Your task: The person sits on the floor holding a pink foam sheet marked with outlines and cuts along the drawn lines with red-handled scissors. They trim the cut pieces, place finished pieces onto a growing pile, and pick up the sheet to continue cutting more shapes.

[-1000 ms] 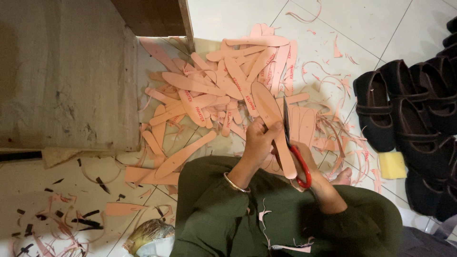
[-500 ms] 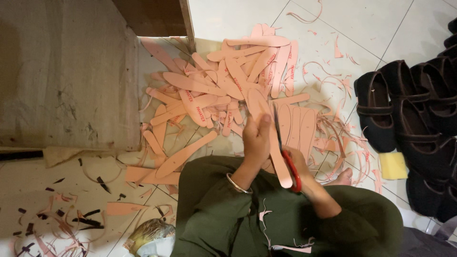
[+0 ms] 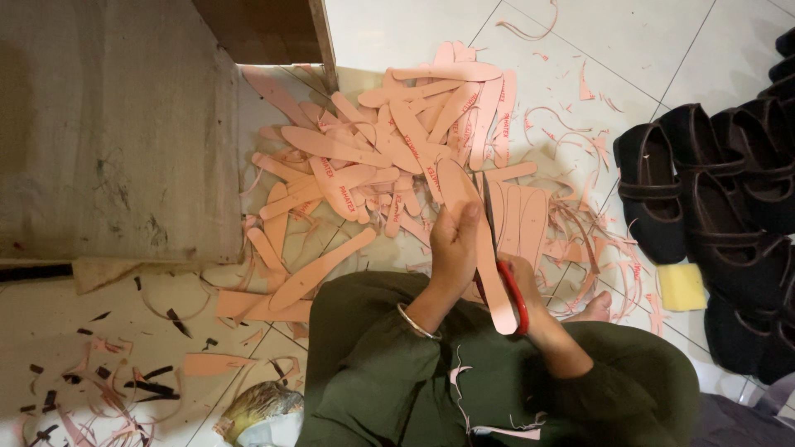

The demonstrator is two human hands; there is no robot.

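my left hand is clenched around the pink foam insole-shaped sheet, thumb laid up along its face and fingers wrapped behind its left edge, holding it upright over my lap with its rounded tip pointing away from me, above the pile. my right hand is closed through the red handles of the steel scissors, and the blades run up along the right edge of the sheet, touching it. i judge this sheet to be light and thin, bendy rather than stiff, so it will flop if i pinch it far from the cut; the grip wants to sit at the middle, just beside the blades, where it is now. the surface looks matte, not slippery, and it should take a squeeze without tearing. ahead of me the heap of cut pink insole pieces spreads over the pale tiled floor, with thin curled pink trimmings scattered to the right. a row of black strapped shoes sits at the right, well apart from my hands, with a yellow sponge block just beside them. a worn wooden board lies to the left, and dark scraps litter the floor below it.
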